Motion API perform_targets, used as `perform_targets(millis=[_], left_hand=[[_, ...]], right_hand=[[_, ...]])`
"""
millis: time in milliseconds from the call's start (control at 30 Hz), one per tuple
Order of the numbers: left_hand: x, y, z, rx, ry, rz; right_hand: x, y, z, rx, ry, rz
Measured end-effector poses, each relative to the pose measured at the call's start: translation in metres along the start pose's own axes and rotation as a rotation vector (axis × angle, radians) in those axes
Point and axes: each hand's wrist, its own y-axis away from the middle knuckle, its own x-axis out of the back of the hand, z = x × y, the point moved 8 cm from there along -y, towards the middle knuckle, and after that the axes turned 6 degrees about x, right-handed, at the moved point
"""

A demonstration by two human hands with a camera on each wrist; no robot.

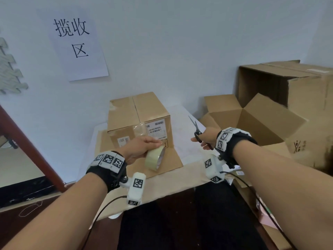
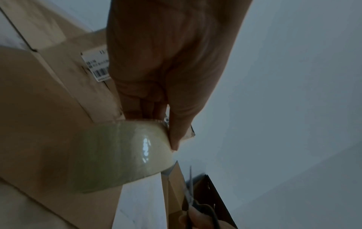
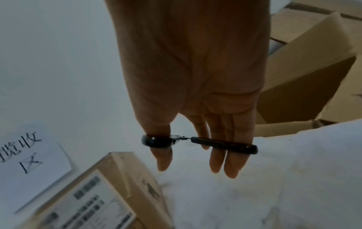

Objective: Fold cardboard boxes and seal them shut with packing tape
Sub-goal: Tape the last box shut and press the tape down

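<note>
A closed cardboard box [image 1: 138,116] with white labels stands on a flat cardboard sheet [image 1: 173,159] on the table. Clear tape shines on its front face below the top seam. My left hand [image 1: 153,147] grips a roll of packing tape [image 1: 155,158] against the lower front of the box; in the left wrist view the thumb [image 2: 176,131] lies on the roll [image 2: 121,155]. Whether tape runs from roll to box I cannot tell. My right hand [image 1: 199,143] holds black-handled scissors [image 1: 196,129] to the right of the box, blades pointing up and away. The thumb and fingers pass through the scissor loops [image 3: 199,141].
An open cardboard box [image 1: 252,120] with raised flaps sits at the right, with a larger box [image 1: 297,91] behind it. A paper sign [image 1: 75,42] hangs on the wall. White table surface [image 1: 182,127] shows between the closed box and the scissors.
</note>
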Motion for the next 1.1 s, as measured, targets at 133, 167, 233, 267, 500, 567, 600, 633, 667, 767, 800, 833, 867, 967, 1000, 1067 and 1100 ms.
perform_targets(millis=[133,167,233,267,500,567,600,633,667,767,800,833,867,967,1000,1067,1100], left_hand=[[-0.015,-0.016,0.008,0.024,-0.027,-0.041],[-0.018,-0.021,0.011,0.028,-0.035,-0.050],[-0.023,-0.029,0.016,0.031,-0.056,-0.065],[-0.025,-0.033,0.019,0.032,-0.067,-0.072],[-0.055,-0.056,0.052,-0.079,-0.282,-0.080],[-0.067,-0.067,0.066,-0.158,-0.417,-0.046],[-0.075,-0.073,0.073,-0.202,-0.500,-0.033],[-0.084,-0.078,0.080,-0.249,-0.610,-0.018],[-0.095,-0.084,0.086,-0.294,-0.730,-0.004],[-0.127,-0.099,0.094,-0.406,-1.012,0.008],[-0.137,-0.105,0.092,-0.420,-1.104,0.006],[-0.147,-0.108,0.088,-0.430,-1.197,-0.003],[-0.155,-0.112,0.084,-0.433,-1.277,-0.015],[-0.166,-0.120,0.072,-0.381,-1.360,-0.047],[-0.167,-0.122,0.068,-0.367,-1.346,-0.060],[-0.167,-0.123,0.063,-0.357,-1.318,-0.109],[-0.167,-0.122,0.062,-0.364,-1.307,-0.130]], right_hand=[[0.007,-0.012,0.022,-0.069,0.169,0.018],[0.011,-0.015,0.023,-0.073,0.250,0.021],[0.016,-0.020,0.021,-0.077,0.420,0.022],[0.018,-0.021,0.019,-0.077,0.499,0.014],[0.008,-0.042,0.024,-0.087,0.739,-0.100],[0.007,-0.049,0.029,-0.059,0.702,-0.126],[0.011,-0.050,0.029,-0.031,0.681,-0.103],[0.016,-0.052,0.029,-0.001,0.657,-0.067],[0.021,-0.053,0.028,0.025,0.633,-0.028],[0.039,-0.052,0.031,0.045,0.490,0.099],[0.044,-0.049,0.032,0.044,0.452,0.128],[0.047,-0.048,0.034,0.042,0.412,0.152],[0.050,-0.047,0.035,0.041,0.369,0.170],[0.055,-0.046,0.040,0.064,0.250,0.206],[0.057,-0.046,0.041,0.076,0.222,0.214],[0.060,-0.045,0.041,0.098,0.184,0.224],[0.061,-0.045,0.039,0.110,0.175,0.235]])
